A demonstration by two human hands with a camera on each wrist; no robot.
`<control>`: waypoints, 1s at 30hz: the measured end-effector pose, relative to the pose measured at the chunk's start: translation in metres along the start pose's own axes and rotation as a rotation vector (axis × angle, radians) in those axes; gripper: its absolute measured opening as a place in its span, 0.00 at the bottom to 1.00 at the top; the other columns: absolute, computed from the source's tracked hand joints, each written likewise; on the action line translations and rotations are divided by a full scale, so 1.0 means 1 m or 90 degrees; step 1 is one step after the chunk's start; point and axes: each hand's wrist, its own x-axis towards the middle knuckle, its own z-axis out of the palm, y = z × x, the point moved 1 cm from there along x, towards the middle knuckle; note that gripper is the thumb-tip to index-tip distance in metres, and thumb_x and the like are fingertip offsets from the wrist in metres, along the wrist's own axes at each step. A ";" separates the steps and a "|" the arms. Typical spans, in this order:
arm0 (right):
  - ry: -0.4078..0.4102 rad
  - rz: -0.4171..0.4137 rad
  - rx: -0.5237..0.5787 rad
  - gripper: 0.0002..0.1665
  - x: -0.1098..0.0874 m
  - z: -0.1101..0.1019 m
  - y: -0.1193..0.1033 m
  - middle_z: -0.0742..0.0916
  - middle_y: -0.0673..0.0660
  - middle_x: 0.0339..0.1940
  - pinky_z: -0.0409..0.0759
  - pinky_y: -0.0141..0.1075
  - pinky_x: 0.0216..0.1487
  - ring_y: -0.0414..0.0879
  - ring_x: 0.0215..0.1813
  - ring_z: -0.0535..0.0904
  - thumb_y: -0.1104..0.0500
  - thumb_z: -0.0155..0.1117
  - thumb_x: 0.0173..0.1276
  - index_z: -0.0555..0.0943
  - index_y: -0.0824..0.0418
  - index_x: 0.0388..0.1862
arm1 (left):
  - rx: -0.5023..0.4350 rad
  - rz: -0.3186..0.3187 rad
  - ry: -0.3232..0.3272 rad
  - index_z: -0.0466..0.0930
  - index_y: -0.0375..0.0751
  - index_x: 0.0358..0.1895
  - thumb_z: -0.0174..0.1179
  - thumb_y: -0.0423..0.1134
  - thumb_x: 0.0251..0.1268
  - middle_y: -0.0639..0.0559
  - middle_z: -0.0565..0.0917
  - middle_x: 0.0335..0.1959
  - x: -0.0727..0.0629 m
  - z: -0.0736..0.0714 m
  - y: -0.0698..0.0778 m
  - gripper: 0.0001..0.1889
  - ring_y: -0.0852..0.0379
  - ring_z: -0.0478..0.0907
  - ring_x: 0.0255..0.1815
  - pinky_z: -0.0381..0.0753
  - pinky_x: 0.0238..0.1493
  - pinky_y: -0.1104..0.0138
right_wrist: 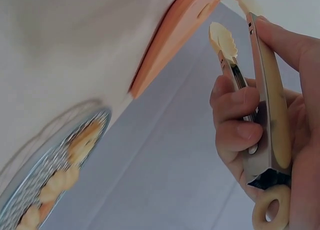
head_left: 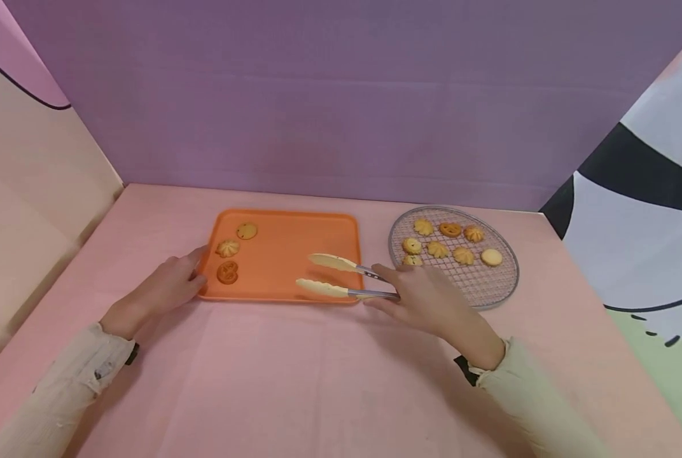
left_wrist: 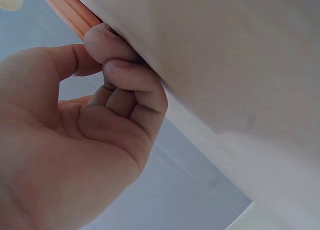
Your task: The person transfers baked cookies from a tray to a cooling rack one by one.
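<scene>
My left hand (head_left: 169, 284) grips the left edge of an orange tray (head_left: 295, 254), its thumb and curled fingers at the rim in the left wrist view. Down the tray's left side lie a round speckled cookie (head_left: 247, 231), a swirled cookie (head_left: 228, 248) and a pretzel-shaped cookie (head_left: 228, 272). My right hand (head_left: 427, 299) holds metal tongs (right_wrist: 270, 105) with cream-coloured tips. The tips are spread apart over the tray's front right part, with nothing between them. In the right wrist view, fingers wrap one arm of the tongs and the thumb lies on the other.
Right of the tray is a round wire rack (head_left: 484, 286) bearing several cookies, among them a plain round one (head_left: 492, 257) and a pretzel-shaped one (head_left: 450, 229). My right hand partly covers its near left rim. A purple panel (head_left: 341, 102) stands behind the pink tabletop (head_left: 272, 381).
</scene>
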 end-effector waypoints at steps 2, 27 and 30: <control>0.007 -0.017 -0.014 0.33 0.007 0.003 -0.005 0.82 0.49 0.23 0.71 0.35 0.19 0.38 0.20 0.74 0.36 0.69 0.61 0.83 0.56 0.56 | -0.002 -0.006 -0.002 0.50 0.24 0.76 0.51 0.33 0.71 0.48 0.76 0.25 0.000 0.000 0.000 0.34 0.55 0.73 0.25 0.73 0.30 0.63; -0.023 -0.066 -0.020 0.38 0.068 0.032 -0.054 0.84 0.54 0.29 0.75 0.39 0.23 0.43 0.24 0.76 0.30 0.65 0.61 0.82 0.56 0.58 | -0.023 -0.003 -0.004 0.48 0.27 0.77 0.51 0.33 0.72 0.50 0.75 0.23 -0.003 0.000 0.003 0.35 0.56 0.71 0.21 0.71 0.25 0.64; -0.019 -0.062 -0.013 0.40 0.072 0.033 -0.055 0.83 0.54 0.28 0.74 0.39 0.22 0.43 0.23 0.75 0.29 0.65 0.60 0.81 0.57 0.60 | -0.019 -0.004 -0.001 0.48 0.26 0.77 0.51 0.33 0.72 0.50 0.75 0.23 -0.004 -0.001 0.003 0.35 0.56 0.72 0.21 0.71 0.26 0.64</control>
